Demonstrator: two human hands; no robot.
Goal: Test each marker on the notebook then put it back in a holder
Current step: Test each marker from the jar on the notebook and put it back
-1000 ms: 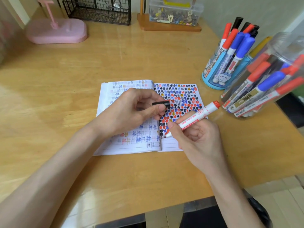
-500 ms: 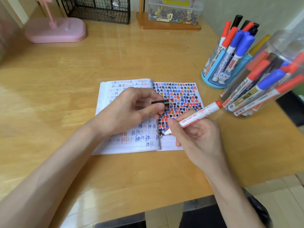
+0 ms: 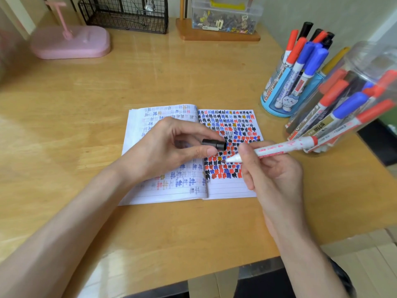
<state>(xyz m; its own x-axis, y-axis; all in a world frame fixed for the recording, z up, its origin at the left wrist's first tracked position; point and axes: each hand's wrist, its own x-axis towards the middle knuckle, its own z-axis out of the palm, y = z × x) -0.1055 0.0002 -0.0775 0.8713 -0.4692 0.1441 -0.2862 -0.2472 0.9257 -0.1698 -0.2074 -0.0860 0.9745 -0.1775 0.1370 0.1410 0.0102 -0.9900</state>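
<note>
left hand [image 3: 169, 147] pinches a black cap [image 3: 214, 144] between thumb and fingers, right hand [image 3: 271, 175] grips a marker [image 3: 279, 147] like a pen, both close together.

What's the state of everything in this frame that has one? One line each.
Notebook: open, flat on desk.
Marker: uncapped, tip down, gripped by right hand.
Cap: off, pinched by left hand.
Blue holder: upright, holding capped markers.
Clear jar: holding capped markers.

Glossy light-wood desk [image 3: 86, 93] against pale grey-green wall [image 3: 285, 9]; pink oval plastic base [image 3: 71, 43] far left; beige floor tiles [image 3: 365, 265] near right.
</note>
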